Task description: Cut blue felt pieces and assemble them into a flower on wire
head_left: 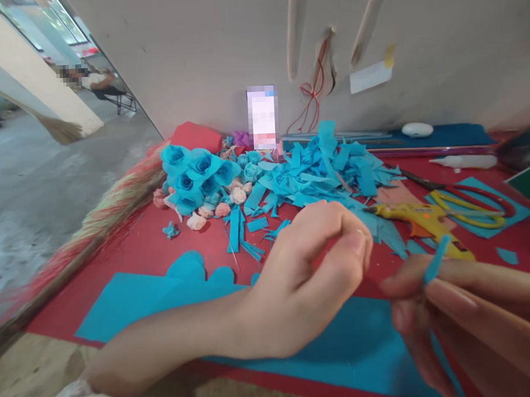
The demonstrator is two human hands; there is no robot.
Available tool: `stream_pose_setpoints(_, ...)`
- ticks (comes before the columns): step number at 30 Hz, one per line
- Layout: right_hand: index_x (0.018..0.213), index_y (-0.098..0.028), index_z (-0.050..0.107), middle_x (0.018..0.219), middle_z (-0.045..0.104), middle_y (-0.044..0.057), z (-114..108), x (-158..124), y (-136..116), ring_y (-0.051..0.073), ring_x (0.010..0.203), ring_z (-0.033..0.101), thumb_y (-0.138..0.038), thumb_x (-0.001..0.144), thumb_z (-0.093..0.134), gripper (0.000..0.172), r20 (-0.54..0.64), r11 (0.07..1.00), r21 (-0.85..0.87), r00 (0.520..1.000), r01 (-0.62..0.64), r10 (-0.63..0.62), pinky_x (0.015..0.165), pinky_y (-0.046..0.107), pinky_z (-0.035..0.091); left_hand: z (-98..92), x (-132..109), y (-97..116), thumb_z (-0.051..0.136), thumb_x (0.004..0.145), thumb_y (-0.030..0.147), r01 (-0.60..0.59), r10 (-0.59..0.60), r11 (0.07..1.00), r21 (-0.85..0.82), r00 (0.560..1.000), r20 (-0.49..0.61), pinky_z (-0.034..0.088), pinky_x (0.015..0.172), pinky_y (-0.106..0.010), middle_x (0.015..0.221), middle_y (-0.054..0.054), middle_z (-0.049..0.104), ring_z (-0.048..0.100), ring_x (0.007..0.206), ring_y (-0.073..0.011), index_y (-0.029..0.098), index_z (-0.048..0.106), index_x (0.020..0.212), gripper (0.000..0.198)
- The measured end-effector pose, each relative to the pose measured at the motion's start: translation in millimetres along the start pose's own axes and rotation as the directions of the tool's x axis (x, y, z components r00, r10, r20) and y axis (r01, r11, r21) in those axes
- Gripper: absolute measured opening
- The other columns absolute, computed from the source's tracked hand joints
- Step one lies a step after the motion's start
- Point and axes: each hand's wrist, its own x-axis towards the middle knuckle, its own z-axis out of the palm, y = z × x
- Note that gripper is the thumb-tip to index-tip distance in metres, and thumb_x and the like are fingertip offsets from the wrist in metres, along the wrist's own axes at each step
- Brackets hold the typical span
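My left hand (312, 278) is curled closed above the blue paper sheet (359, 335), thumb against the bent fingers. Whatever it may hold is hidden. At the lower right, my right hand (476, 318) pinches a narrow blue paper strip (438, 258) between thumb and fingers. One end of the strip sticks up past the fingertips, and a blue length hangs below the hand. Beyond my hands lie a heap of blue paper scraps (316, 173) and several rolled blue paper flowers (197, 172). A yellow glue gun (424, 218) rests behind my right hand.
Scissors with red and yellow handles (471, 204) lie at the right, near a white bottle (465, 161). A lit phone (264, 116) leans against the wall. A broom (116, 216) borders the red table (135, 245) at the left. A person sits farther back.
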Motion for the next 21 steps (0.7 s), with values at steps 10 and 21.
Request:
stream_pose_setpoints(10,0.055,-0.031,0.06,0.05,0.051,-0.001,-5.1,6.1,-8.7,0.015,0.039,0.047,-0.04,0.076,0.056,0.023,0.086,0.981,-0.034,0.978,0.193,-0.189,0.038,0.02,0.047,3.5,1.3,-1.9,0.051,0.078,0.007,0.007,-0.009,0.995,-0.095,1.0,-0.02,0.046,0.081,-0.025,0.075,-0.001,0.064,0.058,0.08,-0.0114,0.015,0.06,0.07,0.014)
stream_pose_setpoints(21,0.057,-0.031,0.061,0.051,0.051,-0.002,-7.6,6.1,-2.4,0.012,0.043,0.046,-0.043,0.076,0.058,0.022,0.058,1.0,0.021,0.998,0.022,-0.023,0.044,0.016,0.045,3.8,-0.7,-7.5,0.057,0.076,0.011,0.084,-0.089,0.956,-0.279,0.996,-0.005,0.048,0.076,-0.023,0.075,0.0,0.065,0.059,0.078,-0.0109,0.017,0.065,0.074,0.01)
